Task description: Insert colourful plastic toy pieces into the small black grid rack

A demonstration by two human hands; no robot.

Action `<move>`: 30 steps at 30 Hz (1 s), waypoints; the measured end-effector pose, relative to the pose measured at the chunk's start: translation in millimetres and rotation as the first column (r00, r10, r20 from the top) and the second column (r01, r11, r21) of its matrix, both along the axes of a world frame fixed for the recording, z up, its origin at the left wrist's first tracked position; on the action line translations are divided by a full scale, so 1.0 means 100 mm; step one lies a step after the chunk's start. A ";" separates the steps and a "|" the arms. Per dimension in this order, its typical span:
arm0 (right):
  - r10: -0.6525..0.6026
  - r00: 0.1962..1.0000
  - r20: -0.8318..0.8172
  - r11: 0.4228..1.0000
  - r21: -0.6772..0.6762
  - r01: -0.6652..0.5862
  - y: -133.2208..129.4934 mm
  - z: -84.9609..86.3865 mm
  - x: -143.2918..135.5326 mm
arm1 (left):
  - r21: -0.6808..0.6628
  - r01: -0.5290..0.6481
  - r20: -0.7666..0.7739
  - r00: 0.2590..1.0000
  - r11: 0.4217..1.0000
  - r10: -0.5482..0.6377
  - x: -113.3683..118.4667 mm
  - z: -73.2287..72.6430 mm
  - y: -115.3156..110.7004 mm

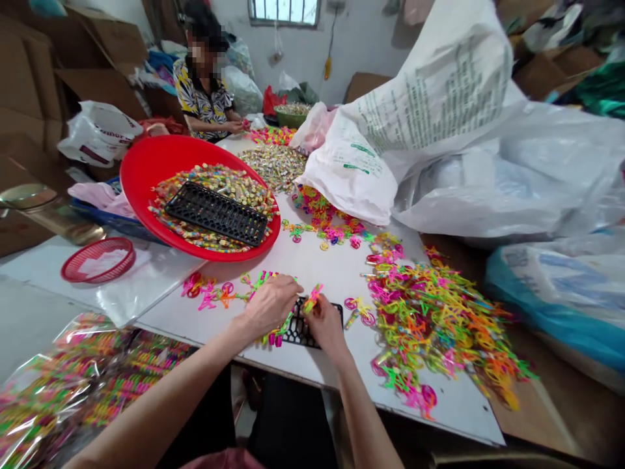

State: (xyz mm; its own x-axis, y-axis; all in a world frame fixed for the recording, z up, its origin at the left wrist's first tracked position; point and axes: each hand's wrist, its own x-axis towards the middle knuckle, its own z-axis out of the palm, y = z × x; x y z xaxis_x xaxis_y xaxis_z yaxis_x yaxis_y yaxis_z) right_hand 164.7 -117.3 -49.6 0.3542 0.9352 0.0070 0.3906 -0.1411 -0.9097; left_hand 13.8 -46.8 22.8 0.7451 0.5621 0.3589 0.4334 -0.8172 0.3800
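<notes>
Black trousers (293,417) and a dusky-pink top (222,460) are worn (both forearms (170,384) bare).

At frame centre, a passage over bare white tabletop (317,260) is being afforded above the left hand (273,303) and right hand (326,322). It is being bounded at left by a tilted red basin (139,176), at right by a heap of plastic pieces (424,312), and above by loose pieces (336,232) and a white sack (349,172).
</notes>
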 end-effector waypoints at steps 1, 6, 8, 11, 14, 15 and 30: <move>-0.019 0.999 0.028 1.000 0.013 0.018 0.01 -0.05 -0.05 | -0.017 0.027 -0.037 0.999 1.000 -0.027 0.03 -0.04 0.04; 0.035 0.994 0.106 0.991 0.128 -0.049 0.11 -0.17 -0.16 | -0.069 0.019 0.019 1.000 0.997 -0.018 0.01 -0.18 0.06; 0.060 0.980 0.190 0.990 0.114 -0.082 0.11 -0.17 -0.18 | -0.096 0.009 0.038 0.999 0.995 -0.006 -0.01 -0.18 0.05; 0.046 0.920 0.389 0.996 0.050 -0.071 0.08 -0.14 -0.25 | -0.123 0.064 0.038 0.998 0.990 -0.059 0.00 -0.19 0.06; 0.067 0.828 0.557 0.998 -0.052 -0.046 0.14 -0.11 -0.35 | -0.061 0.081 0.054 0.996 0.995 -0.078 0.03 -0.23 0.06; 0.087 0.804 0.588 0.996 -0.079 -0.049 0.17 -0.10 -0.37 | -0.037 0.069 0.057 0.996 0.997 -0.067 0.04 -0.25 0.07; -0.001 0.614 0.789 0.795 -0.372 0.479 -0.17 0.24 0.50 | 0.010 0.072 0.019 0.997 0.997 -0.072 -0.01 -0.27 0.03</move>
